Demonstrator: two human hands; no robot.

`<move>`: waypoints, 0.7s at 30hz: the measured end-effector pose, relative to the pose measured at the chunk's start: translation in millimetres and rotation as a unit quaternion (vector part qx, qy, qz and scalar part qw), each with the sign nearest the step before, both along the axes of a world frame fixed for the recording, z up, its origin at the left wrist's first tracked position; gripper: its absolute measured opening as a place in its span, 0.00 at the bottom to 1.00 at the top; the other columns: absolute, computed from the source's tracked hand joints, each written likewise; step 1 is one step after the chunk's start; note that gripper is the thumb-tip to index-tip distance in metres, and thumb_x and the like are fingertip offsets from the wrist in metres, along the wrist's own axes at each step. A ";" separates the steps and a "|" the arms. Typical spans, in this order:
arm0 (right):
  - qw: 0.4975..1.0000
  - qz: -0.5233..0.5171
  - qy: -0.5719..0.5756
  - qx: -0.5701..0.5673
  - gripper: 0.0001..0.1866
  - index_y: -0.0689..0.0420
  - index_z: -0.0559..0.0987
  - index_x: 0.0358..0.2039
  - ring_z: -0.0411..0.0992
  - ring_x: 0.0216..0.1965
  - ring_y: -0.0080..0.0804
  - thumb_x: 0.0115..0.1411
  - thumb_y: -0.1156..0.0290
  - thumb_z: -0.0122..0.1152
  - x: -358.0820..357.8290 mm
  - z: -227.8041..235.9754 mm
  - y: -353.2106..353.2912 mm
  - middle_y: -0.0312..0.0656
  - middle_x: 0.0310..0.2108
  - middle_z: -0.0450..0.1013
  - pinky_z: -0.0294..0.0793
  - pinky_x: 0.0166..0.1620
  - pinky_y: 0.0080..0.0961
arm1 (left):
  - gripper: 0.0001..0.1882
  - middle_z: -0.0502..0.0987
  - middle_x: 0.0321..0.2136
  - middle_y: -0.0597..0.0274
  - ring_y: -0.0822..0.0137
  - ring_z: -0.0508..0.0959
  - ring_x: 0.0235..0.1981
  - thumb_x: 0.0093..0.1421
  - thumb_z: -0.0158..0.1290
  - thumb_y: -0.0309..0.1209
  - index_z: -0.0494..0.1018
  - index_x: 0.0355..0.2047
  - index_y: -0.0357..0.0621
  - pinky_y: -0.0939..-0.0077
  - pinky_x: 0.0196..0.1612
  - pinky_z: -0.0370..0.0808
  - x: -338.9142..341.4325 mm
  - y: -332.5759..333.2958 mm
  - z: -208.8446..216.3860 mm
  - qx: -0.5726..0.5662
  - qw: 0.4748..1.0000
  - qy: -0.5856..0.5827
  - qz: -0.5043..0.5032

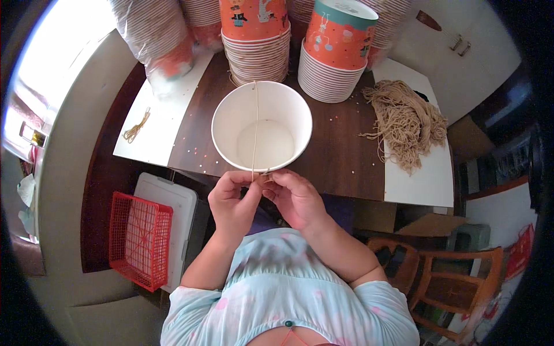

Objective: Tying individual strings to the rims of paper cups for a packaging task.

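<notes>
A white paper bucket (235, 134) stands on the dark brown table at its near edge, its open mouth up. One tan cord (256, 118) runs from the far rim across the mouth to the near rim. My left hand (234, 196) pinches the cord's near end just outside the rim. Close beside it, my right hand (294, 196) has its thumb and fingers pressed together on the same cord end at the rim. The fingertips of both hands almost touch. What exactly lies between them is partly hidden.
Stacks of orange patterned paper buckets (337, 43) stand along the back, some in clear plastic (153, 43). A heap of tan cords (410, 121) lies at the right, a small cord bundle (137, 126) at the left. Below are a red basket (164, 210) and a wooden chair (456, 282).
</notes>
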State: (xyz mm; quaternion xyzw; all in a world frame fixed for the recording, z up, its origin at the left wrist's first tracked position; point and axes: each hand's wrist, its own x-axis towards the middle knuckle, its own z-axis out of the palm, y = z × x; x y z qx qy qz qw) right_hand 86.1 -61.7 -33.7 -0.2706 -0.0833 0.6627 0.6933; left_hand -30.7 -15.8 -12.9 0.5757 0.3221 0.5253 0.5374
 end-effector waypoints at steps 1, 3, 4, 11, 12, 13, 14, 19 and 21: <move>1.000 -0.001 -0.024 0.005 0.09 0.54 0.79 0.39 0.72 0.36 0.21 0.59 0.68 0.55 1.5 -2.1 -1.8 0.34 0.35 0.76 0.68 0.42 0.20 | 0.03 0.79 0.28 0.60 0.75 0.77 0.28 0.55 0.55 0.17 0.73 0.31 0.33 0.84 0.33 0.74 -0.1 0.5 1.3 0.000 1.000 0.000 0.001; 0.999 -0.003 -0.047 0.009 0.09 0.54 0.79 0.39 0.71 0.36 0.20 0.59 0.68 0.55 3.4 -3.2 -4.1 0.34 0.35 0.76 0.68 0.42 0.19 | 0.03 0.79 0.28 0.60 0.75 0.77 0.28 0.56 0.55 0.17 0.73 0.31 0.33 0.85 0.34 0.74 0.3 -0.4 5.5 0.030 0.999 0.029 -0.001; 0.998 -0.005 -0.056 0.008 0.09 0.54 0.79 0.38 0.71 0.36 0.20 0.59 0.68 0.56 3.9 -2.6 -4.7 0.34 0.34 0.76 0.68 0.42 0.19 | 0.03 0.79 0.28 0.60 0.75 0.77 0.28 0.56 0.55 0.17 0.73 0.31 0.33 0.85 0.34 0.74 0.2 -0.6 5.0 0.029 0.999 0.029 0.000; 0.998 -0.028 -0.055 -0.006 0.08 0.54 0.78 0.37 0.71 0.36 0.19 0.59 0.68 0.56 0.4 5.9 -6.2 0.32 0.34 0.76 0.67 0.41 0.18 | 0.09 0.78 0.30 0.54 0.65 0.80 0.31 0.49 0.56 0.15 0.75 0.32 0.36 0.78 0.35 0.76 2.7 3.4 5.6 0.240 0.961 0.140 0.003; 0.998 -0.028 -0.054 -0.006 0.08 0.54 0.78 0.37 0.71 0.36 0.19 0.59 0.68 0.56 -0.6 8.1 -7.1 0.32 0.34 0.76 0.67 0.41 0.18 | 0.10 0.78 0.29 0.53 0.63 0.80 0.31 0.48 0.57 0.15 0.75 0.32 0.36 0.77 0.35 0.76 4.2 2.1 6.7 0.261 0.954 0.146 0.015; 0.998 -0.037 -0.050 -0.009 0.08 0.53 0.79 0.37 0.71 0.36 0.19 0.59 0.67 0.56 -1.7 10.6 -8.2 0.31 0.34 0.76 0.67 0.41 0.18 | 0.10 0.78 0.29 0.53 0.63 0.80 0.31 0.48 0.57 0.15 0.75 0.32 0.36 0.77 0.35 0.76 4.8 1.5 6.8 0.261 0.954 0.147 0.015; 0.998 -0.047 -0.046 -0.011 0.08 0.53 0.79 0.37 0.71 0.36 0.19 0.59 0.67 0.57 -2.1 12.0 -8.9 0.31 0.34 0.76 0.67 0.40 0.18 | 0.10 0.78 0.30 0.54 0.63 0.80 0.31 0.49 0.57 0.15 0.75 0.32 0.36 0.77 0.34 0.76 5.4 1.0 7.0 0.266 0.953 0.146 0.016; 0.999 -0.025 -0.023 -0.006 0.08 0.51 0.79 0.37 0.71 0.35 0.18 0.59 0.64 0.57 6.1 0.7 -8.3 0.31 0.33 0.76 0.66 0.39 0.18 | 0.09 0.78 0.30 0.53 0.63 0.79 0.30 0.49 0.58 0.16 0.75 0.32 0.36 0.76 0.33 0.76 3.9 3.5 4.6 0.282 0.945 0.164 0.007; 1.000 -0.012 -0.015 0.005 0.08 0.50 0.79 0.36 0.71 0.34 0.18 0.59 0.64 0.57 8.4 0.7 -7.8 0.31 0.33 0.76 0.67 0.39 0.18 | 0.08 0.78 0.30 0.54 0.64 0.79 0.30 0.50 0.59 0.17 0.75 0.32 0.36 0.76 0.33 0.76 3.4 4.7 2.9 0.281 0.944 0.171 -0.005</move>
